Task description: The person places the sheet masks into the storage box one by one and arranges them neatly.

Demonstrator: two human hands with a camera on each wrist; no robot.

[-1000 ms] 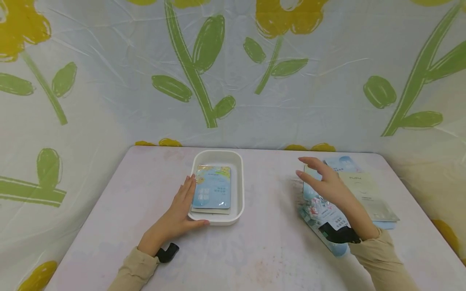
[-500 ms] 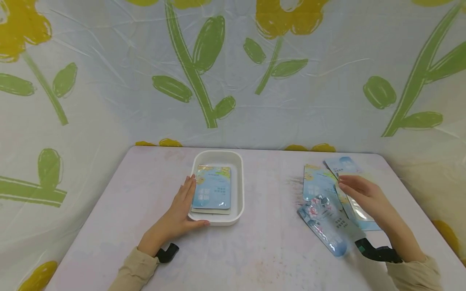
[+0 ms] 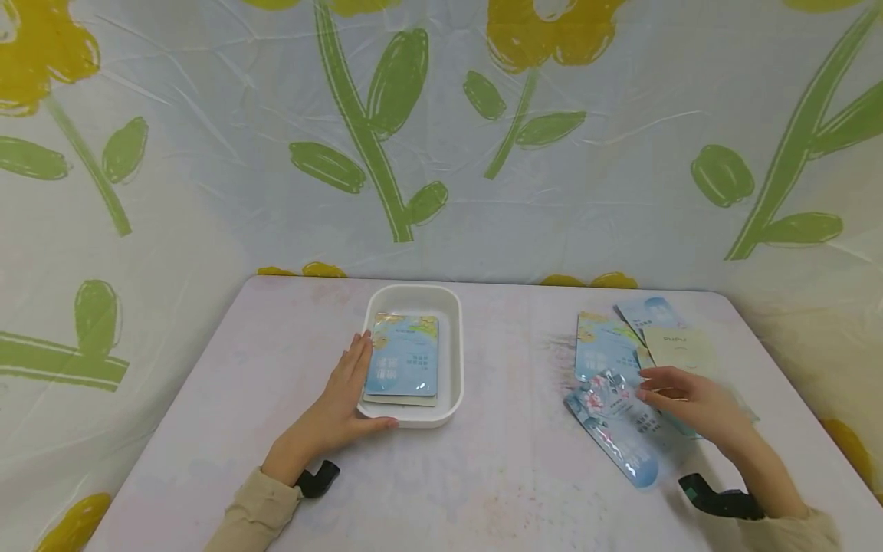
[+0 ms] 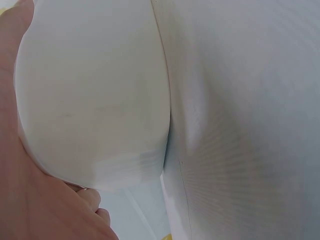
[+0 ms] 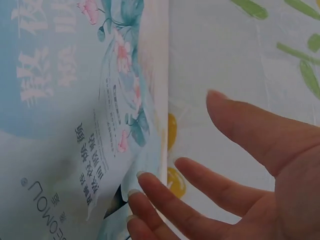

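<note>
My left hand (image 3: 338, 399) rests along the left side of a white plastic tray (image 3: 451, 399), fingers straight at the rim and thumb at its near corner. Inside the tray lies a blue sachet (image 3: 402, 356) with yellow flowers, on top of a paler one. In the left wrist view, the palm borders the tray's outer wall (image 4: 95, 90). My right hand (image 3: 693, 402) hovers low over a pile of flat sachets. Its thumb (image 5: 245, 120) and fingers stand apart with nothing between them, close beside a lotus-printed sachet (image 5: 55, 125).
Behind that lotus sachet lie a blue flowered sachet (image 3: 600, 345), a cream sachet (image 3: 679, 349) and another blue one (image 3: 648, 310). The table (image 3: 510, 475) ends at a back edge against a flower-printed cloth (image 3: 586, 169). Black wrist devices sit under both wrists.
From above the left part of the pile, my right hand has moved right and nearer to me, lowering toward the sachets and uncovering the flowered one. The left hand and tray stay still.
</note>
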